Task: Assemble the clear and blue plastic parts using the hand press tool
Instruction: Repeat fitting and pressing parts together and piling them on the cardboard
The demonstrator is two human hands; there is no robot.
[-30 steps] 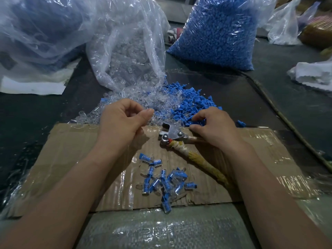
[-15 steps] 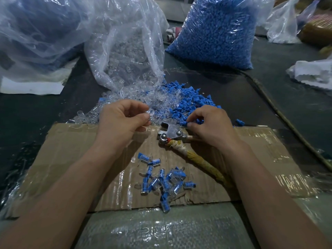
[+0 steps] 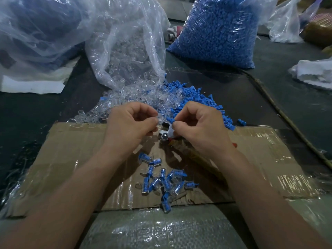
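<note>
Pinching is recorded in both hands: a blue part [image 3: 170, 120] is held at the right hand [image 3: 201, 130] fingertips and a clear part [image 3: 159, 117] at the left hand [image 3: 131, 124] fingertips, just beside the hand press tool [image 3: 166, 131], which lies on taped cardboard [image 3: 71, 150]. Loose parts [image 3: 161, 97] are heaped at its far edge; dark tabletop [image 3: 45, 112] is seen on either side.

Views: 1, head-worn, wide-angle.
Facing: forward and down onto the cardboard sheet [image 3: 71, 159].
Nearness: close over it; plastic bags [image 3: 125, 42] line the far top edge.
</note>
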